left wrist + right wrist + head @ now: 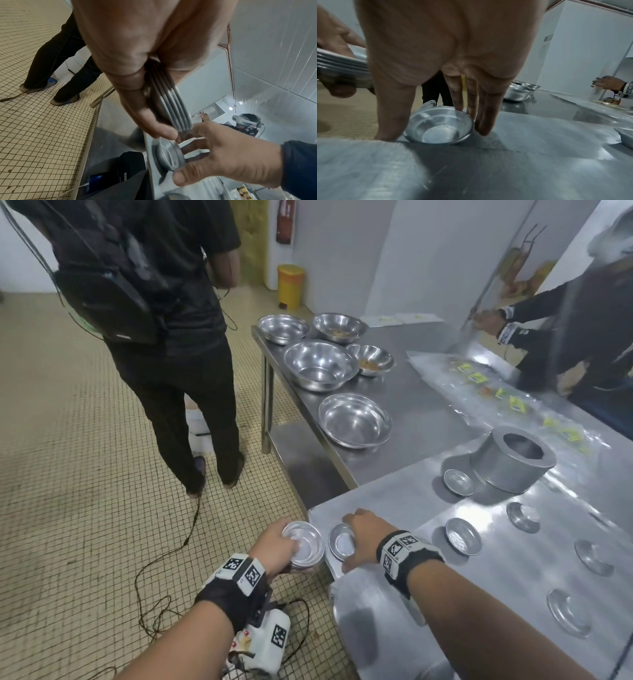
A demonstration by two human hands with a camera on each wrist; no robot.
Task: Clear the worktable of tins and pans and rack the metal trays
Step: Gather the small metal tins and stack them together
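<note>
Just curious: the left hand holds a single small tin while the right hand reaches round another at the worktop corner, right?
Not single: the left hand grips a stack of tins, several rims plain in the left wrist view. The right hand reaches round another tin at the worktop corner.

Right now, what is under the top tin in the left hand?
More small tins, nested in a stack; the left wrist view shows several rims. The left hand grips them, and its fingers cover the stack's bottom.
</note>
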